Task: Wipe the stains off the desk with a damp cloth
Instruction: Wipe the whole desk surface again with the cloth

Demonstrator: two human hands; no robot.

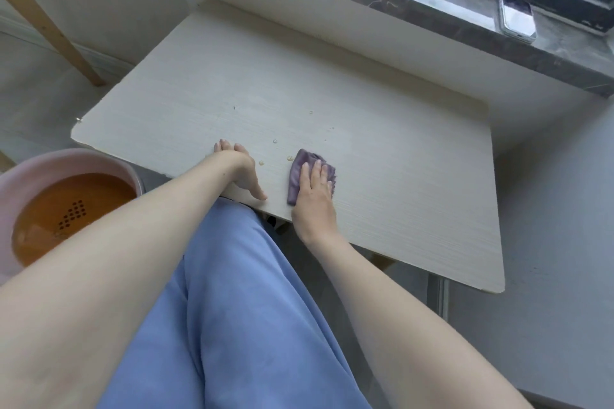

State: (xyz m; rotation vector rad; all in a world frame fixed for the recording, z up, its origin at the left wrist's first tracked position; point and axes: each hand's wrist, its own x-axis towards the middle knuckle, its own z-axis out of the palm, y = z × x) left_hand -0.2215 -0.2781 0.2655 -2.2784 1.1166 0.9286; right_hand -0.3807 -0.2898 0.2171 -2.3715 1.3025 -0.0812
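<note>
i saw right hand [314,191] flat on purple cloth [299,164], fingers [319,169] straight, pressing it to counter [382,159] near front edge. left hand [241,171] rested on counter edge just beside, fingers relaxed, grasping nothing. few droplets [275,141] lay between and beyond hands. pink basin [83,159] of brownish water sat lower left.

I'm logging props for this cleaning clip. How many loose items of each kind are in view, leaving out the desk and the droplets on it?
Purple cloth: 1
Pink basin: 1
Phone: 1
Total: 3
</note>
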